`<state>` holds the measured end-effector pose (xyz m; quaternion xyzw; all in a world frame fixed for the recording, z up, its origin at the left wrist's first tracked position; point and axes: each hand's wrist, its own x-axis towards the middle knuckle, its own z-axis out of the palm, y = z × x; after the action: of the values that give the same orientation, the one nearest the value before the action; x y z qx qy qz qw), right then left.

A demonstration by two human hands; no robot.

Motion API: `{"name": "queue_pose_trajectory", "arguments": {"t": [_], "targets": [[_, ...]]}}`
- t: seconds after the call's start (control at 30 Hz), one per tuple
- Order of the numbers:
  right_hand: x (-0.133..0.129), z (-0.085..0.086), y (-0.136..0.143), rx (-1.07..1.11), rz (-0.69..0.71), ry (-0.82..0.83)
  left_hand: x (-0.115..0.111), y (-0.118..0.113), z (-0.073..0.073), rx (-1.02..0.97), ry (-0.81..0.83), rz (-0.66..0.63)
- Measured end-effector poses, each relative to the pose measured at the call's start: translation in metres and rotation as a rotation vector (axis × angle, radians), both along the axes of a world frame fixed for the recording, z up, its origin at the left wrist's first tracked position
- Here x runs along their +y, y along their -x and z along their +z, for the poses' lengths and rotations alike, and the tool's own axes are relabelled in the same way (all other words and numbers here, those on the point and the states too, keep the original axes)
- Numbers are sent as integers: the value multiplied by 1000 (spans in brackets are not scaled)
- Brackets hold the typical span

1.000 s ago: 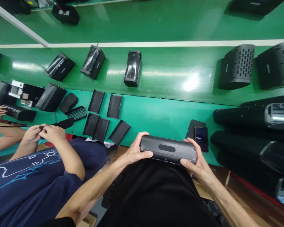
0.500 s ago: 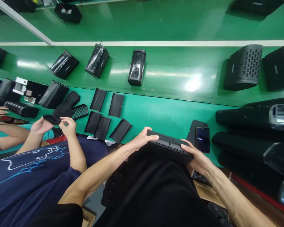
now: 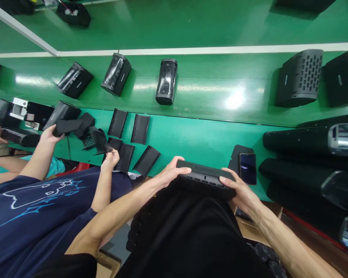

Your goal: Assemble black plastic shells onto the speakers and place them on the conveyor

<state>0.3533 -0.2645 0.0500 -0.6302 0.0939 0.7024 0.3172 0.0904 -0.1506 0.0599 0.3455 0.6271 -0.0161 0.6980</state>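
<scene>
green bench (image 3: pixel 197 141) is running across the room, with panels (image 3: pixel 140 129) lying on it and speakers (image 3: pixel 166 82) sitting on the darker strip (image 3: pixel 220 73) beyond. over the lap (image 3: pixel 205 235), the left hand (image 3: pixel 172 172) and the right hand (image 3: pixel 243 189) are grasping the case (image 3: pixel 204 173), one at each end. a phone (image 3: pixel 248 168) and dark sheet (image 3: pixel 234 158) are lying near the right hand.

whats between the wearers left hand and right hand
A black slotted casing lies between them, with the left hand gripping one end and the right hand the other, as the head view shows.
</scene>
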Motion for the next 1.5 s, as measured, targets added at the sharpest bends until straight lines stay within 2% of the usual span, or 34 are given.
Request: {"name": "queue_pose_trajectory", "arguments": {"t": [0.1, 0.23, 0.33, 0.47, 0.57, 0.7, 0.9, 1.03, 1.13, 1.23, 1.37, 1.5], "targets": [[5, -11, 3, -17, 33, 53, -1, -4, -9, 16, 83, 57], [17, -23, 4, 18, 77, 100, 5, -7, -21, 49, 188, 59], [22, -23, -1, 33, 117, 100, 14, -6, -24, 41, 251, 36], [19, -15, -4, 9, 159, 49, 22, -3, -20, 0, 296, 8], [12, -7, -2, -71, 173, -67, 18, 1, -12, -56, 237, 13], [-2, 5, 1, -218, 197, -260, 2, 12, 3, -144, -22, 12], [-25, 17, 2, -446, 458, -470, -17, 22, 18, -140, -191, -107], [-30, 15, 4, -452, 479, -470, -24, 20, 17, -111, -256, -113], [-29, 9, 3, -369, 475, -419, -23, 21, 13, -99, -242, -124], [-26, 7, -1, -288, 443, -414, -17, 29, 9, -137, -199, -188], [-26, 13, -5, -276, 396, -442, -10, 43, 2, -304, -149, -203], [-29, 20, -3, -361, 469, -490, -13, 49, 1, -353, -176, -196]]}}
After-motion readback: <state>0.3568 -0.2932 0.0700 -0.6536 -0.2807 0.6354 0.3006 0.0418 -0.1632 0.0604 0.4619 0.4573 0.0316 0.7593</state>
